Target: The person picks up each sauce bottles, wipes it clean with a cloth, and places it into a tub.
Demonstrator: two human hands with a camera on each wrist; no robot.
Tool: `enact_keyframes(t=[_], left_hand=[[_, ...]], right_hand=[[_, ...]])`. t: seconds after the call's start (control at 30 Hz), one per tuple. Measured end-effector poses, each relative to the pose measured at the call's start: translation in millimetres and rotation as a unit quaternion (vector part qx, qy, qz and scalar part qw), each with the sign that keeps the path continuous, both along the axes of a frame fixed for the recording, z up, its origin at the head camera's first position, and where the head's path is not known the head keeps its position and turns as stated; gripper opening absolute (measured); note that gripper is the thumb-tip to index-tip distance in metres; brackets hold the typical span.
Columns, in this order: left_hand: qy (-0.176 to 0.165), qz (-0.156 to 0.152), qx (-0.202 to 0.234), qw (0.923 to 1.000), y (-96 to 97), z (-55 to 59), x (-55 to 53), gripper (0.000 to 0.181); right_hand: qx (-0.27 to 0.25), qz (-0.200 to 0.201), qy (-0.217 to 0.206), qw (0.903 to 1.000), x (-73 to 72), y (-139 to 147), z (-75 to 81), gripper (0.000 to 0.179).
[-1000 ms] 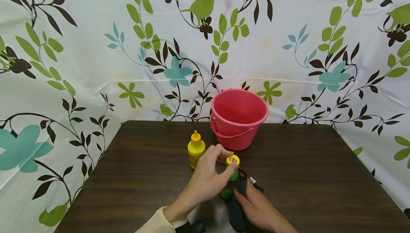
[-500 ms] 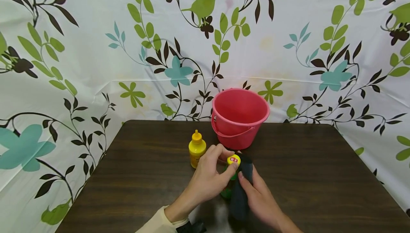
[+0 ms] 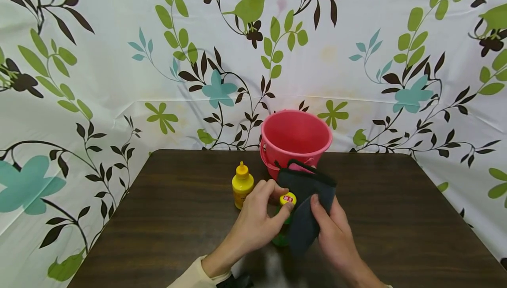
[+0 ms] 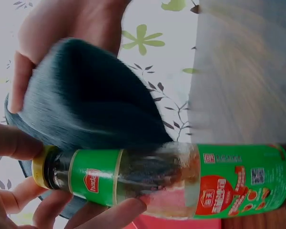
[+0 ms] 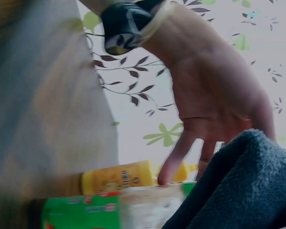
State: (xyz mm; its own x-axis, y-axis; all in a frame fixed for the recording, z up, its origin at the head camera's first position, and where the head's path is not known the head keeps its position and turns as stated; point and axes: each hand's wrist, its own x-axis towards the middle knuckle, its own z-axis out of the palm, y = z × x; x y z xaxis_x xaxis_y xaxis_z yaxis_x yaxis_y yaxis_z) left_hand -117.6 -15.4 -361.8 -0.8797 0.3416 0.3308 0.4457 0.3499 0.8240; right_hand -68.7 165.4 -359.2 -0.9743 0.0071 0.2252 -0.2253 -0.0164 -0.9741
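A bottle with a yellow cap [image 3: 288, 198] and green labels [image 4: 243, 181] stands upright on the table. My left hand [image 3: 257, 219] pinches its cap between thumb and fingers; in the left wrist view, other fingers lie along the neck. Right beside the bottle, a dark blue-grey cloth [image 3: 310, 202] hangs folded from my right hand [image 3: 336, 235], which grips it with the thumb on top. The cloth [image 5: 257, 186] looks thick and fuzzy in the right wrist view. It hides part of the bottle's side, and I cannot tell whether they touch.
Just left of the bottle stands a yellow squeeze bottle [image 3: 242, 186] with a pointed nozzle. Behind the cloth is a pink bucket [image 3: 297, 134] with its handle down, near the table's [image 3: 178, 217] back edge. A patterned curtain [image 3: 119, 59] hangs behind.
My right hand has moved up and a little right, away from the table's front, lifting the cloth, which spreads wider in front of the bucket. The left hand and capped bottle stay put.
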Motion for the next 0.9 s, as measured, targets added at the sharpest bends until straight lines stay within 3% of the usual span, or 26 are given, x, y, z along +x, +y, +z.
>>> enact_keyframes(t=[0.13,0.2,0.33,0.5,0.9], left_hand=[[0.0,-0.009,-0.002,1.0,-0.5,0.9,-0.8,0.016],[-0.003,-0.014,-0.001,0.9999,-1.1,1.2,-1.1,0.016],[-0.006,-0.014,-0.004,0.9999,-2.6,1.0,-1.6,0.016],[0.001,-0.005,-0.007,1.0,-3.4,0.2,-2.3,0.017],[0.006,0.011,-0.015,0.9998,-2.5,-0.1,-1.9,0.018]], right_hand=[[0.011,-0.027,0.026,0.9992,0.5,3.7,6.9,0.03],[0.021,-0.02,0.023,0.9993,1.0,5.1,8.9,0.038],[0.048,0.018,-0.013,0.9986,0.9,6.0,10.0,0.052],[0.065,0.048,-0.044,0.9958,0.5,5.7,7.9,0.054],[0.046,0.045,-0.085,0.9942,1.6,4.5,4.1,0.052]])
